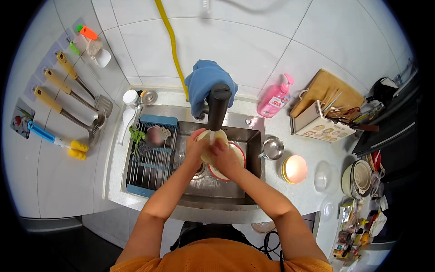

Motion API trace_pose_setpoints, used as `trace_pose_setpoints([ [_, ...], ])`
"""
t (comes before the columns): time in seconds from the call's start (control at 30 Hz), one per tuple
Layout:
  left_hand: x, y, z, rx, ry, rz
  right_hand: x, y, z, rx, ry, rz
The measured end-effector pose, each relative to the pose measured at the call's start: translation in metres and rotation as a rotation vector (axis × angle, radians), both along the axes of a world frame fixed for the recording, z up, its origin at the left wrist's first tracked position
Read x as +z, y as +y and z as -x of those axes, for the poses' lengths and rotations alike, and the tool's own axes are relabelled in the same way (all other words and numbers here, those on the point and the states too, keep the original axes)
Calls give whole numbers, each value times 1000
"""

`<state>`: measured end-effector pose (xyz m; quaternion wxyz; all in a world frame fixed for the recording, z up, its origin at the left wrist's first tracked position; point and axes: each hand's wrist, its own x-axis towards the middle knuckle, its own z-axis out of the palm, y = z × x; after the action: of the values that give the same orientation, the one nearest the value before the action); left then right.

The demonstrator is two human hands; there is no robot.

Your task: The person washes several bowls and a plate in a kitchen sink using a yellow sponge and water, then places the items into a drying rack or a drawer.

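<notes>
A pale cream bowl (pixel 206 156) is tilted under the black faucet (pixel 218 106), and water runs into it. My left hand (pixel 195 146) grips the bowl by its left side. Over the bowl's inside lies my right hand (pixel 225 159); its fingers are smeared by motion, so their pose is unclear. Below them in the steel sink (pixel 217 196) sits a larger white bowl with a red rim (pixel 240 153), partly covered by my right hand and wrist.
A blue-ended drying rack (pixel 156 119) with greens (pixel 136 136) spans the sink's left side. A blue cloth (pixel 208 79) drapes behind the faucet. To the right are a pink pump bottle (pixel 273 100), a metal cup (pixel 273 148), stacked bowls (pixel 295 169) and a utensil holder (pixel 319 123).
</notes>
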<state>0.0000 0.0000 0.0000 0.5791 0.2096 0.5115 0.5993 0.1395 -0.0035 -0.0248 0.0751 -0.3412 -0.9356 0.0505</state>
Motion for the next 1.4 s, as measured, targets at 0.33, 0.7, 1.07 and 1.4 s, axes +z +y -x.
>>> trace_pose_setpoints([
  [0.33, -2, -2, 11, -38, -241, 11, 24, 18, -12, 198, 204, -160],
  [0.7, -9, -29, -1, -64, -434, -135, 41, -11, 18, -253, 337, 145],
  [1.07, -18, -21, 14, -65, -159, -151, 46, -11, 3, 160, 226, 330],
  [1.4, -22, -21, 29, -140, 27, -236, 52, 12, -17, 278, -163, -209],
])
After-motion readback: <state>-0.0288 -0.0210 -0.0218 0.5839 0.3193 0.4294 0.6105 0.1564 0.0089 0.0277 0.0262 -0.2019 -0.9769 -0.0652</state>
